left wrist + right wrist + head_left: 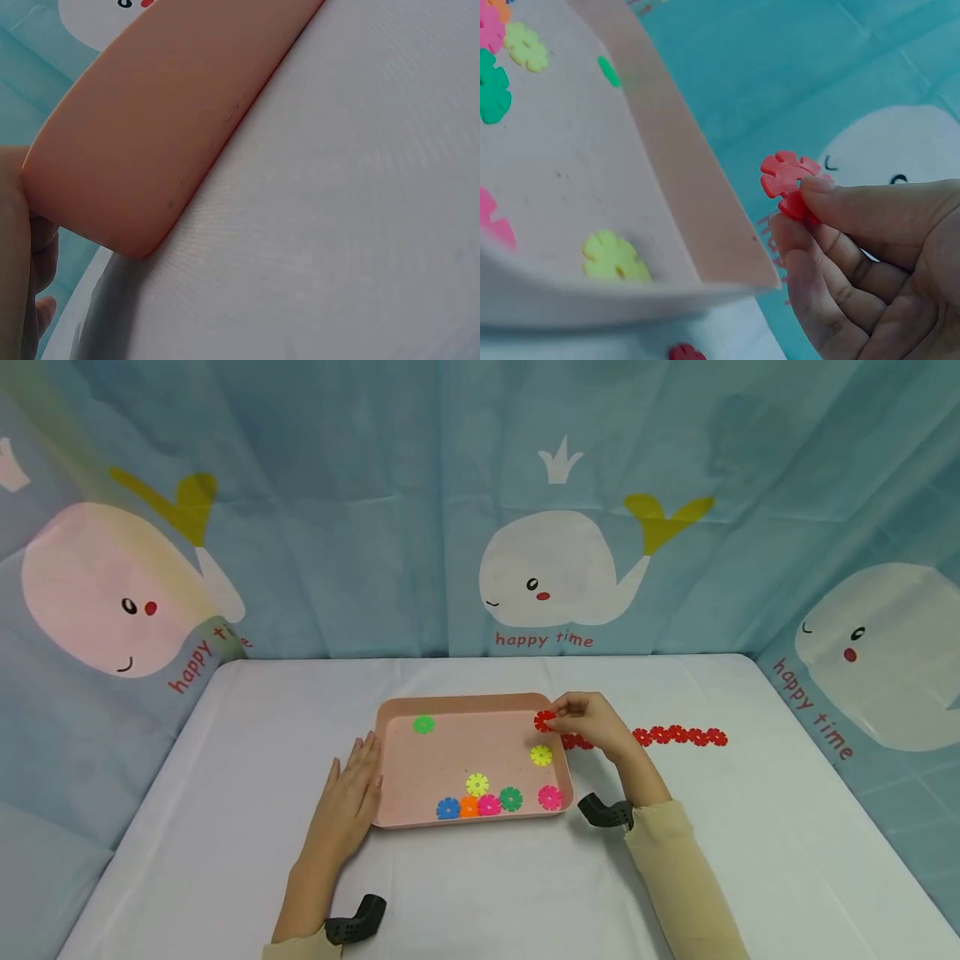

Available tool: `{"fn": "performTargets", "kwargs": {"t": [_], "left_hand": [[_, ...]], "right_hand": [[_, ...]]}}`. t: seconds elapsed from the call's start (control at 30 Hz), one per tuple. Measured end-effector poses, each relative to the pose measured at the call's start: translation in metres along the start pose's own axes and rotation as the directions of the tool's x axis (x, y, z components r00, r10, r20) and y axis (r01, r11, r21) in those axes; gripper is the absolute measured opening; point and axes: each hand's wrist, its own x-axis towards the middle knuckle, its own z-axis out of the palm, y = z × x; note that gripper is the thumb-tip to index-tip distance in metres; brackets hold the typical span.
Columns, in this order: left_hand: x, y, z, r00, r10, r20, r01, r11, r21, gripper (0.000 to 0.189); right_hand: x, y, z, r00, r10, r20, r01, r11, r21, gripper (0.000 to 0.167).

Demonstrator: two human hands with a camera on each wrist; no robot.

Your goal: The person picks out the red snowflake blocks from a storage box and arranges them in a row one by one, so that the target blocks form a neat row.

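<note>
My right hand (591,720) pinches a red flower-shaped plastic disc (784,180) between thumb and forefinger, above the right rim of a pink tray (457,760). Fingers extended, my left hand (351,797) lies against the tray's left side. Inside the tray lie a light green disc (423,724), two yellow discs (541,756), a blue disc (447,808), an orange disc (468,807), two pink discs (550,797) and a dark green disc (511,799). Right of the tray, a row of red discs (677,734) runs across the table, partly hidden behind my right hand and wrist.
White cloth covers the table (480,893). A blue curtain (360,527) with printed whales hangs behind it and along both sides. Each wrist carries a black camera mount (604,812). The tray's raised walls stand between its discs and the red row.
</note>
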Motion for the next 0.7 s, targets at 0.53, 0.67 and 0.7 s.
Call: {"fn": "performTargets", "kwargs": {"t": [0.53,0.67,0.7], "left_hand": [[-0.001,0.0,-0.001,1.0,-0.007,-0.002,0.007,1.0,-0.003,0.05],[-0.001,0.001,-0.001,1.0,-0.011,-0.002,0.011,1.0,-0.004,0.05],[0.0,0.001,-0.001,1.0,-0.012,-0.002,0.012,1.0,-0.004,0.05]], "right_hand": [[-0.023,0.012,-0.03,0.997,0.052,-0.059,-0.052,0.999,0.007,0.022],[-0.027,0.015,-0.034,0.995,0.061,-0.078,-0.06,0.998,0.016,0.025],[-0.028,0.016,-0.035,0.995,0.058,-0.08,-0.056,0.998,0.02,0.026]]}}
